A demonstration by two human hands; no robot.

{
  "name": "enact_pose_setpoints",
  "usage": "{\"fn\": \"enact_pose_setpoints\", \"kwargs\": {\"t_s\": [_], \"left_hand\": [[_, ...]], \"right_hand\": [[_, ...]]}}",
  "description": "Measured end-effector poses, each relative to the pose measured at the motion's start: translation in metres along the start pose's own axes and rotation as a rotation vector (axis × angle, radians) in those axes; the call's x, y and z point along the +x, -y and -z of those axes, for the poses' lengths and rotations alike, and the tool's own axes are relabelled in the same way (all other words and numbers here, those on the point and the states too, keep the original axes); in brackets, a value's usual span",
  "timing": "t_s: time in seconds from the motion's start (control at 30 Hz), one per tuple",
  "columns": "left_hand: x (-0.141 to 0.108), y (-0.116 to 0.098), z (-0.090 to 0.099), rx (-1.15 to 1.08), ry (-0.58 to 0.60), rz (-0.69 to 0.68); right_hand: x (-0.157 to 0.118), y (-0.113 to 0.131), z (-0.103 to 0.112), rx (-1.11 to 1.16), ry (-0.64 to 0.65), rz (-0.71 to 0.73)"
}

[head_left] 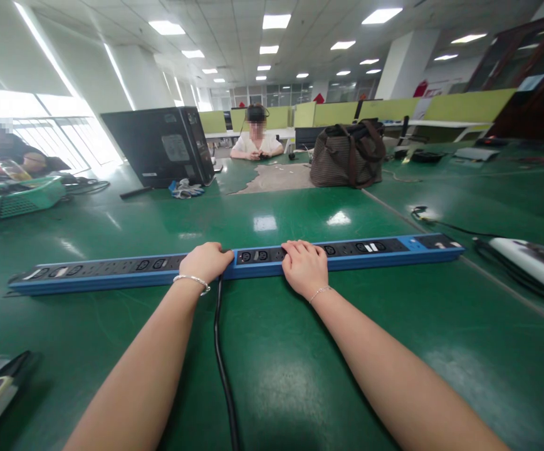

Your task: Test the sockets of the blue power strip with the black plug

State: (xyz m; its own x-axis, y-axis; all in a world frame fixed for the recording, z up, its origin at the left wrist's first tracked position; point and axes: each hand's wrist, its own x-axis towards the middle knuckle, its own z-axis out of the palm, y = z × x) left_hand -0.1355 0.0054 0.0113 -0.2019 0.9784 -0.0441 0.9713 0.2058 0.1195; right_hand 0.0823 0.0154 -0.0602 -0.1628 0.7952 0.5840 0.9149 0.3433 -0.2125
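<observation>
A long blue power strip (253, 271) with black sockets along its top lies across the green table. My left hand (205, 260) is closed over the strip, left of its middle, with the thumb pointing right. From beneath it a black power cable (222, 351) runs down toward the front of the table. The cable's end is hidden by that hand, so any plug there cannot be seen. My right hand (306, 266) grips the strip right of the middle, fingers bent together over the top face.
Behind the strip stand a black computer case (159, 147), gloves (186, 189) and a brown bag (346, 155). A green basket (41, 195) is at left, a white device (533, 263) with cables at right. One person (256, 141) sits opposite, another (18, 153) at far left.
</observation>
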Motion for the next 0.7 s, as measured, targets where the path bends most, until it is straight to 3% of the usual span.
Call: {"fn": "enact_pose_setpoints", "kwargs": {"t_s": [0.17,0.53,0.7], "left_hand": [[0.005,0.000,0.002,0.033,0.048,-0.049],[0.000,-0.001,-0.011,-0.047,-0.002,-0.008],[-0.005,0.012,-0.005,-0.163,0.009,-0.007]], "right_hand": [[0.000,0.000,0.000,0.005,0.003,0.001],[0.000,0.001,0.001,-0.020,0.014,0.004],[0.000,0.001,0.001,-0.002,0.002,0.003]]}}
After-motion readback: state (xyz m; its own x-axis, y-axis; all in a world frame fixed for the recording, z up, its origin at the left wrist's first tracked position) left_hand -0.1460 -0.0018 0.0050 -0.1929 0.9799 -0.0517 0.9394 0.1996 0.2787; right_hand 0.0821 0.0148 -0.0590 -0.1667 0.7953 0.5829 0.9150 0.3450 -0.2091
